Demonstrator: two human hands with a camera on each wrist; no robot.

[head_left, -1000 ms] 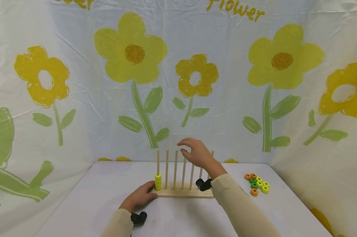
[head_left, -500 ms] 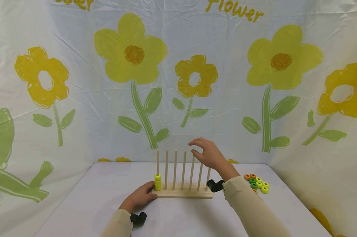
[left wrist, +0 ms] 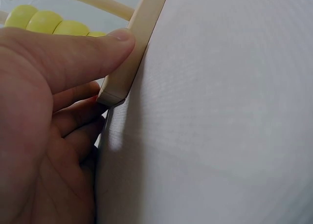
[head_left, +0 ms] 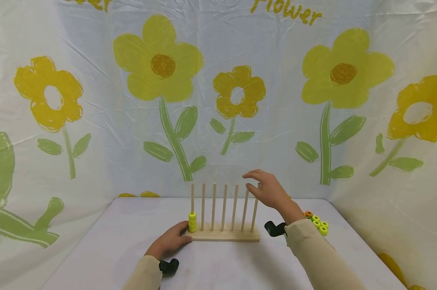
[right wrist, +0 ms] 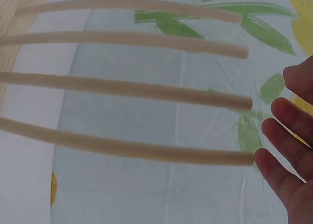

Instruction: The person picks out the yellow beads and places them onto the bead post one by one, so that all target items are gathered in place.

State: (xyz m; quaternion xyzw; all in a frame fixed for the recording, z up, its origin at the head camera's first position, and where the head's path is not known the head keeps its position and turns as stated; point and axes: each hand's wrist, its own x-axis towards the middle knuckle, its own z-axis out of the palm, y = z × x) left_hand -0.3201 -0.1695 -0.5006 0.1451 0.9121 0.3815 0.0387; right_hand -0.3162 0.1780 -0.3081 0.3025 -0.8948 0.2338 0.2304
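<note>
A light wooden peg stand (head_left: 225, 236) with a row of several upright pegs sits on the table. Stacked on its leftmost peg are several yellow beads (head_left: 192, 222); the other pegs are bare. My left hand (head_left: 170, 238) grips the left end of the base, the thumb (left wrist: 98, 53) on its front face and the fingers behind. Up by the tops of the rightmost pegs, my right hand (head_left: 268, 190) holds nothing, its fingers loosely bent. In the right wrist view, a fingertip of the right hand (right wrist: 293, 148) is right at the end of one peg (right wrist: 210, 156).
Loose yellow beads (head_left: 323, 230) and an orange bead (head_left: 309, 214) lie on the right of the table, partly hidden behind the right forearm (head_left: 309, 245). A flower-printed cloth (head_left: 276, 133) hangs behind and beside the white table (head_left: 131, 217).
My right hand has moved rightward along the peg tops, from the middle pegs to the right end. Its forearm now covers more of the loose beads. The left hand has stayed in place.
</note>
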